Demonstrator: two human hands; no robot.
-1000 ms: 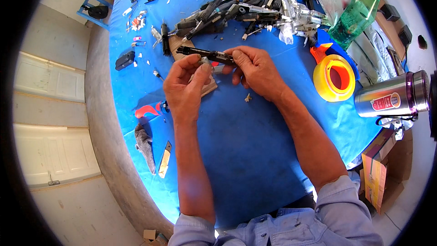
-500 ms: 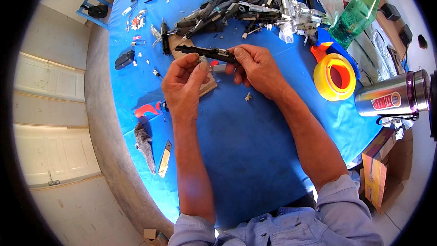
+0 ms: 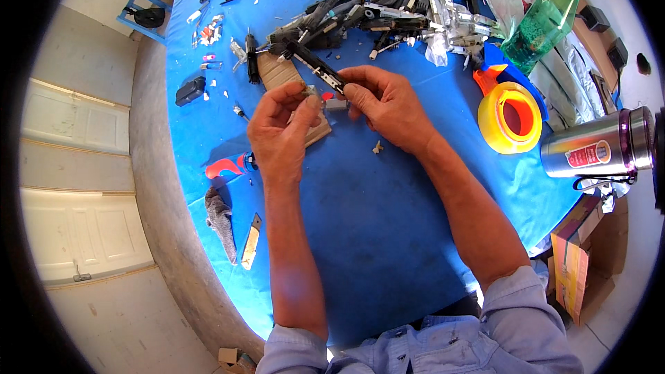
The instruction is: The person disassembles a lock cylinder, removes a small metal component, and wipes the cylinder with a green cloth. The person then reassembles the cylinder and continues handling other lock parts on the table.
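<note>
My right hand (image 3: 389, 105) grips one end of a slim black mechanical part (image 3: 317, 66) with a bright metal strip along it. The part slants up and to the left, its far end over the near side of the pile. My left hand (image 3: 277, 128) is closed in a pinch close by; a small greyish bit shows at its fingertips, too small to name. Below both hands lies a light brown board (image 3: 278, 73), partly hidden by my left hand. A small pale fragment (image 3: 377, 147) rests on the blue cloth under my right hand.
Beyond the hands lies a pile of black and metal parts (image 3: 395, 17). On the right are yellow tape (image 3: 509, 118), a green bottle (image 3: 544, 24) and a steel flask (image 3: 582, 149). A red-handled tool (image 3: 225, 167), grey cloth (image 3: 220, 220) and cutter knife (image 3: 251, 244) lie left.
My right hand has turned the black part from nearly level to a steeper slant, so its bright metal strip shows more. My left hand stays almost in place, now apart from the part.
</note>
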